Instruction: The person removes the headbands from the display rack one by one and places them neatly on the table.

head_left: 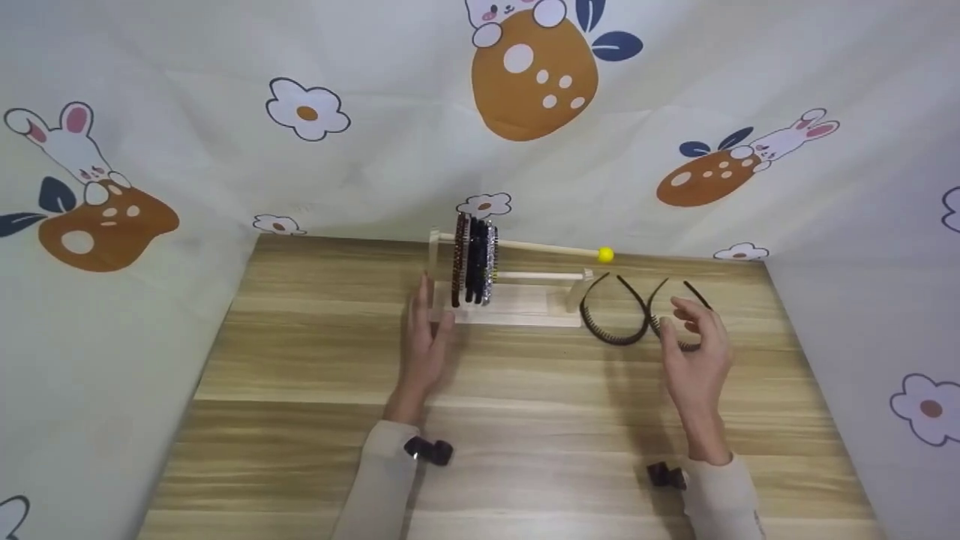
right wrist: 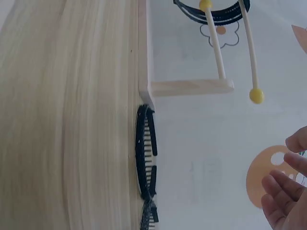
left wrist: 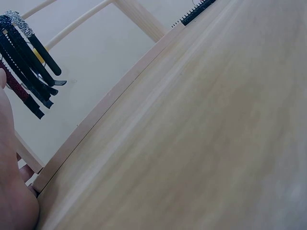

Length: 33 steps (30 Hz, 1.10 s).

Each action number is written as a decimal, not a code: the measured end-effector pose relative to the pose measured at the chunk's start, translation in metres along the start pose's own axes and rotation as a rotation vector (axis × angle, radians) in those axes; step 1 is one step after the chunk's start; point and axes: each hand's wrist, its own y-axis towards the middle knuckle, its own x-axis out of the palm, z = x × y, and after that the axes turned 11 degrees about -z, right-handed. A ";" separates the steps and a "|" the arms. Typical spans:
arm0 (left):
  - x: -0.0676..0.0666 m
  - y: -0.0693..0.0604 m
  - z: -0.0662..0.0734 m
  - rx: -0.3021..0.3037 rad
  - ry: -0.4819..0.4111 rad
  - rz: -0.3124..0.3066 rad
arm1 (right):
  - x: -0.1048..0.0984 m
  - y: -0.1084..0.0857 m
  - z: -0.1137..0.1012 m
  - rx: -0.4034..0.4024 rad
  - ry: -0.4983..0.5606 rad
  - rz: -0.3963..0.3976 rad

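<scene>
A pale wooden rack [head_left: 517,316] stands near the back of the table. Several headbands [head_left: 475,259], brown, black and silvery, hang side by side at the left end of its rods. My left hand [head_left: 427,356] rests against the rack's left end, its fingers straight and its thumb by the front of the base. My right hand [head_left: 699,360] hovers with loosely bent fingers and holds nothing. Beneath and beside it, two black toothed headbands lie on the table: the left headband [head_left: 616,343] and the right headband [head_left: 688,346], which my right hand partly covers.
A yellow ball [head_left: 606,255] caps the upper rod, whose tip sticks out past the rack's right post [head_left: 576,294]. Printed cloth [head_left: 390,172] rises behind the wood-grain table [head_left: 525,420] and along both sides.
</scene>
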 end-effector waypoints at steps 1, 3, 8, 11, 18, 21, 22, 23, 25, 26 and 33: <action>0.000 0.000 0.000 -0.003 -0.002 0.000 | 0.002 0.000 -0.003 -0.005 0.006 -0.002; 0.000 -0.001 0.000 -0.005 -0.002 0.000 | 0.005 0.000 -0.004 -0.022 0.013 -0.012; 0.000 -0.001 0.000 0.004 0.008 -0.002 | 0.013 -0.001 -0.008 -0.072 0.030 -0.036; 0.000 -0.001 0.001 0.004 0.007 -0.001 | 0.019 -0.002 -0.012 -0.089 0.055 -0.039; -0.001 0.000 -0.001 0.031 0.001 0.013 | 0.037 -0.006 -0.023 -0.109 0.131 -0.044; -0.001 0.000 -0.003 0.032 0.005 0.017 | 0.046 -0.008 -0.029 -0.125 0.153 -0.049; -0.001 0.000 -0.003 0.031 0.007 0.018 | 0.049 -0.009 -0.031 -0.129 0.160 -0.050; -0.001 0.000 -0.003 0.032 0.007 0.017 | 0.051 -0.009 -0.033 -0.131 0.165 -0.055; -0.001 0.001 -0.004 0.031 0.005 0.015 | 0.056 -0.010 -0.037 -0.134 0.181 -0.067; 0.000 0.001 -0.003 0.029 0.005 0.014 | 0.058 -0.010 -0.039 -0.137 0.185 -0.072; 0.000 -0.001 -0.001 -0.006 -0.002 -0.003 | 0.072 -0.010 -0.047 -0.163 0.240 -0.105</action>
